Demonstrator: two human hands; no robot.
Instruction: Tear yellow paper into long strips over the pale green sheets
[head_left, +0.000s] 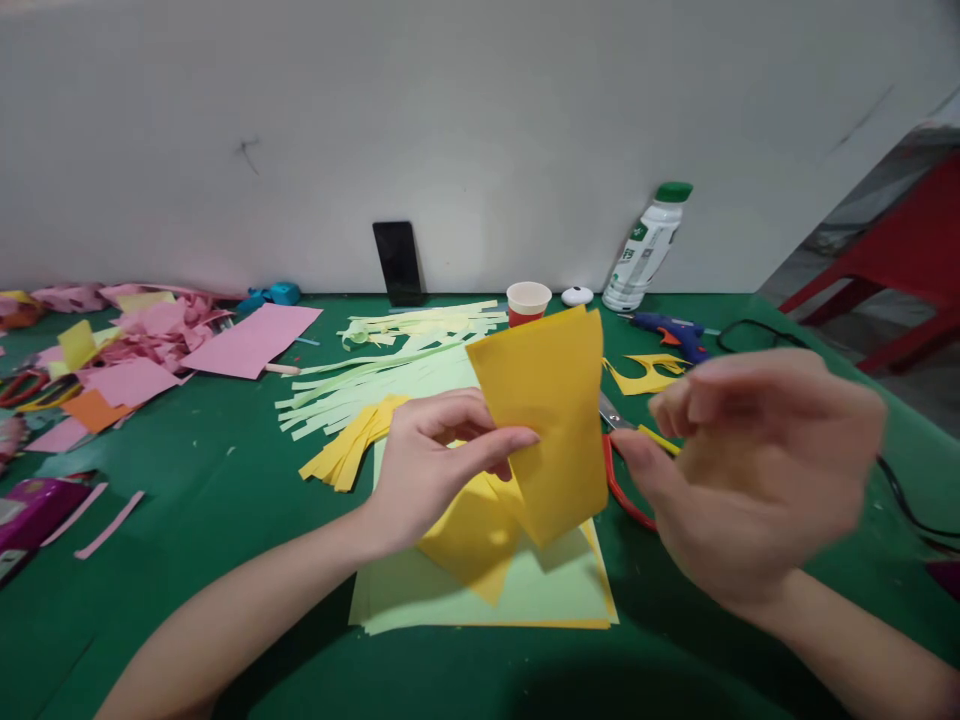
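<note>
Yellow paper sheet (555,420) stood near-vert. along its long axis, L edge pinched by our left hand (420,470), thumb vs. fingers; our right hand (765,480), blurred, hung apart to its R, half-spread, seemingly empty. Below: green bench (225,470) w/ pale-green sheets (420,595); white wall (480,120) behind, red chair (892,240) far R.
</note>
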